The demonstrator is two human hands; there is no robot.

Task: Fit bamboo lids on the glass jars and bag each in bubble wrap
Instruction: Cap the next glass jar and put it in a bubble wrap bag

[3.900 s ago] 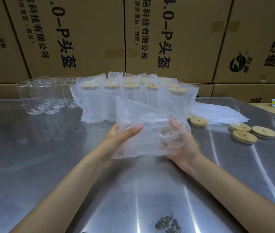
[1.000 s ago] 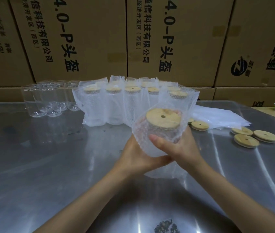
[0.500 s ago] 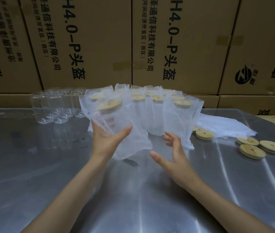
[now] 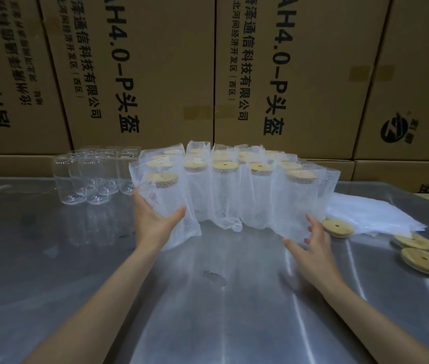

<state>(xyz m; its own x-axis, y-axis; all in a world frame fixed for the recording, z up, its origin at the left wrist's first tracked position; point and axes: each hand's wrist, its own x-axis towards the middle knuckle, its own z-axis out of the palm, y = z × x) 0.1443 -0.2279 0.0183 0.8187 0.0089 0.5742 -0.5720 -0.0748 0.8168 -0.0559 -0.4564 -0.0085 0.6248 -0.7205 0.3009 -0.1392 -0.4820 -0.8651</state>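
A bagged jar point(image 4: 164, 203) with a bamboo lid stands at the left end of a row of several bagged jars point(image 4: 234, 190) at the back of the steel table point(image 4: 208, 298). My left hand point(image 4: 153, 222) grips it low down, thumb in front and fingers behind. My right hand point(image 4: 313, 245) is open with spread fingers at the foot of the rightmost bagged jar point(image 4: 297, 203); I cannot tell if it touches. Several bare glass jars point(image 4: 90, 177) stand to the left of the row. Loose bamboo lids point(image 4: 418, 256) lie at the right.
A flat pile of bubble wrap bags point(image 4: 373, 216) lies right of the row, with one more lid point(image 4: 338, 227) at its edge. Large cardboard boxes point(image 4: 286, 74) form a wall behind the table.
One second ago both hands held the bagged jar near me. My left hand has carried it back to the left end of the row. My right hand let go and moved right.
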